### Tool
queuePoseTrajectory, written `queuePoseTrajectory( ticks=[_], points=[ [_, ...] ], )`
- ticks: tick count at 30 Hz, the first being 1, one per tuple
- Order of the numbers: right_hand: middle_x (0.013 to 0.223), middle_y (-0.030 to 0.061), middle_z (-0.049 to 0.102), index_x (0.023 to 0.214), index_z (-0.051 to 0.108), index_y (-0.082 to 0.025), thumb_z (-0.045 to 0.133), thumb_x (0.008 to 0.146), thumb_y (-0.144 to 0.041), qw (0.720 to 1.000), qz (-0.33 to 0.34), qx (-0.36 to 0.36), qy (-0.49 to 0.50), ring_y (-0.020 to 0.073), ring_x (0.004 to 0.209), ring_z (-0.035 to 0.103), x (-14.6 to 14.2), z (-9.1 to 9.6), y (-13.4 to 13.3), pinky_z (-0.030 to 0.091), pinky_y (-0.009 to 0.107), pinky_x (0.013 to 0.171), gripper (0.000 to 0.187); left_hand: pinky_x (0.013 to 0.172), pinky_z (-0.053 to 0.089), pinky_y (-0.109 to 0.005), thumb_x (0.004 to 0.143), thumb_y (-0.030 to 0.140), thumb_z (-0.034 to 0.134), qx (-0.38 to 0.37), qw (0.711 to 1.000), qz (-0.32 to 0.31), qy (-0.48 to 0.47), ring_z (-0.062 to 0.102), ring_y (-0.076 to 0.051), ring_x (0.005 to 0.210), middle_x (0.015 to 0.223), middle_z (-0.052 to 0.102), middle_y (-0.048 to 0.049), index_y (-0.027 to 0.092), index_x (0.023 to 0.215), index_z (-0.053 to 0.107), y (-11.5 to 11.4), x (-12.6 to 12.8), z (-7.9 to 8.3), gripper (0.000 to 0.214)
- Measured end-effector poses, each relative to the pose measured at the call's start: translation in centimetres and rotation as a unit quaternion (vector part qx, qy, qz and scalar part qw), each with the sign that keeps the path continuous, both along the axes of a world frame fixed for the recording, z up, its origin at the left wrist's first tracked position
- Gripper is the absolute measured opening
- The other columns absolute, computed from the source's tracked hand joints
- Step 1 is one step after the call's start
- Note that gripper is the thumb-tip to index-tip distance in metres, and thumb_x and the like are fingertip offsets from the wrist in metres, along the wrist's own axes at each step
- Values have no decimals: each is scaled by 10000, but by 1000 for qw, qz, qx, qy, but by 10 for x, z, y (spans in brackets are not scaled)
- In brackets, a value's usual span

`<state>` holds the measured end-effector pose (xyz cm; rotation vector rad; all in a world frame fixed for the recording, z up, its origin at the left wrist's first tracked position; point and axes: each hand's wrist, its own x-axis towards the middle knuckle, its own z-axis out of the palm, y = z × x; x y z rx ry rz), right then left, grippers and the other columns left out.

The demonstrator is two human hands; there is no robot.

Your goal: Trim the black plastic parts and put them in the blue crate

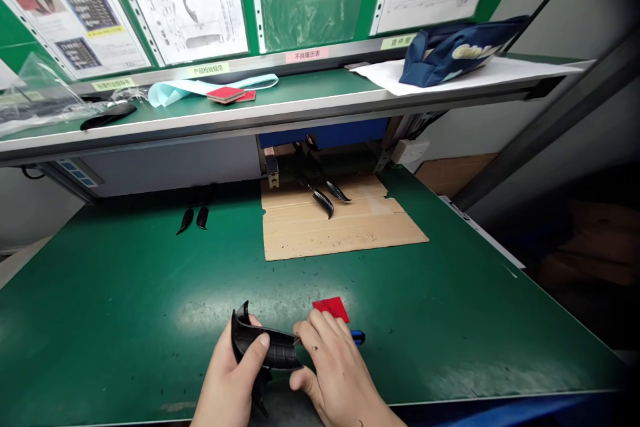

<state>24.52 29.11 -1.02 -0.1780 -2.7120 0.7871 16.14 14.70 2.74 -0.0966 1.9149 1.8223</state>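
My left hand (pixel 233 367) is closed around a curved black plastic part (pixel 280 350), thumb pressed on its ribbed inner face. The part has a forked, upturned end at the left, and more black plastic hangs below it. My right hand (pixel 333 360) is closed at the part's right end. A thin metal tip shows by its fingers, and the blue and black end of a utility knife (pixel 358 337) sticks out past the knuckles; most of the knife is hidden. Just beyond the right hand lies a red pad (pixel 333 309) on the green table.
Glossy black curved pieces (pixel 323 203) lie on a cardboard sheet (pixel 345 237) below a blue chute. Two small black pieces (pixel 187 219) sit at the back left. Overhead, a shelf (pixel 320 101) holds red pads (pixel 226 94), a light-blue strip and a navy pouch (pixel 450 53). Dark scraps dot the table.
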Motion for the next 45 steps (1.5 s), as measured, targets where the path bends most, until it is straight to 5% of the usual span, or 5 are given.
queuePoseTrajectory(
  ticks=[17, 33, 38, 42, 45],
  points=[
    [668, 35, 586, 746, 546, -196, 26, 860, -706, 998, 19, 56, 1, 181, 597, 497, -3, -15, -6, 292, 310, 599, 738, 690, 401, -247, 687, 467, 733, -5, 999, -13, 44, 503, -166, 716, 726, 580, 16, 194, 815, 615, -3, 1, -3, 324],
    [832, 65, 564, 895, 552, -202, 56, 845, -741, 999, 10, -34, -6, 220, 732, 514, 1, -4, -2, 395, 347, 671, 734, 698, 408, -245, 683, 464, 739, -7, 999, -9, 44, 510, -159, 720, 730, 583, 21, 194, 829, 617, 1, 2, 1, 330],
    [663, -1, 549, 693, 464, -212, 108, 855, -749, 991, 82, -105, -22, 154, 607, 513, 0, -6, 2, 374, 263, 569, 664, 726, 410, -256, 647, 469, 764, 5, 999, 10, 39, 523, -174, 745, 743, 599, 7, 188, 826, 636, 1, 2, -3, 357],
    [612, -19, 517, 679, 442, -212, 283, 842, -766, 987, -8, -156, 25, 134, 553, 494, 1, -3, 0, 350, 243, 514, 599, 687, 412, -260, 640, 479, 765, 17, 999, 34, 17, 524, -179, 735, 735, 597, 4, 193, 823, 633, 3, 2, -4, 365],
    [654, -12, 559, 844, 553, -205, 484, 903, -567, 986, -12, -135, 93, 136, 575, 515, 3, 0, -2, 376, 248, 559, 373, 693, 420, -266, 633, 467, 775, 33, 998, 44, -5, 526, -175, 729, 730, 599, 7, 191, 834, 632, 2, 1, -6, 370]
  ],
)
